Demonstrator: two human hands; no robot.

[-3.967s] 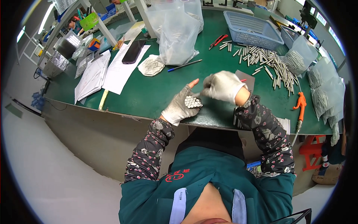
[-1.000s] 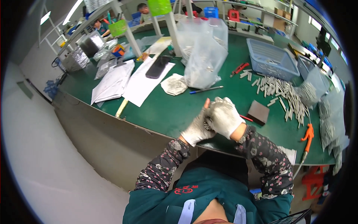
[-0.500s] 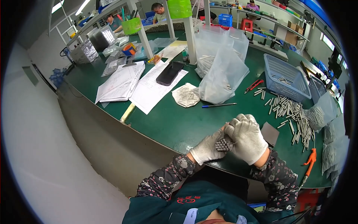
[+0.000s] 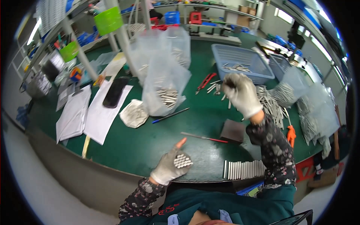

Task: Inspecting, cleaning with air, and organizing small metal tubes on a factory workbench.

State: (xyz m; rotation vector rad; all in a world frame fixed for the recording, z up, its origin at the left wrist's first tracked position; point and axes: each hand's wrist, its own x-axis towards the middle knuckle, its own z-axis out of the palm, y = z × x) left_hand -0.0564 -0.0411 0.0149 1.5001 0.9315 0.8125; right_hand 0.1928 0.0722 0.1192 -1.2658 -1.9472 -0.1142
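Two gloved hands here, well apart from each other. The left hand (image 4: 169, 167) sits low at about 6 o'clock, near the front edge of the green bench (image 4: 150, 138), and it's clamped around a tight bundle of short metal pins (image 4: 183, 161), ends facing up, index finger sticking out. The right hand (image 4: 241, 93) is up at roughly 1 o'clock, raised over the bench with the fingers curled in; can't tell if there's anything inside it.

Just right of the left hand, at about 5 o'clock, a neat row of pins (image 4: 243, 169) lies side by side along the bench edge. A dark square pad (image 4: 233, 130) sits just above that row, and a thin red-tipped rod (image 4: 204, 137) lies left of the pad. A blue pen (image 4: 170, 115) rests toward the centre, touching the foot of a clear plastic bag (image 4: 165, 84) with more pins in it.

Beyond the right hand, at 1 o'clock, a blue basket (image 4: 243, 60) holds a few pins, with a loose heap of pins (image 4: 272, 105) scattered below it at 2 o'clock. Red pliers (image 4: 205, 81) lie at 12 o'clock. Over at 10 o'clock a black phone (image 4: 116, 92) sits on white paper sheets (image 4: 99, 116), and a crumpled small bag (image 4: 134, 113) lies just right of them.
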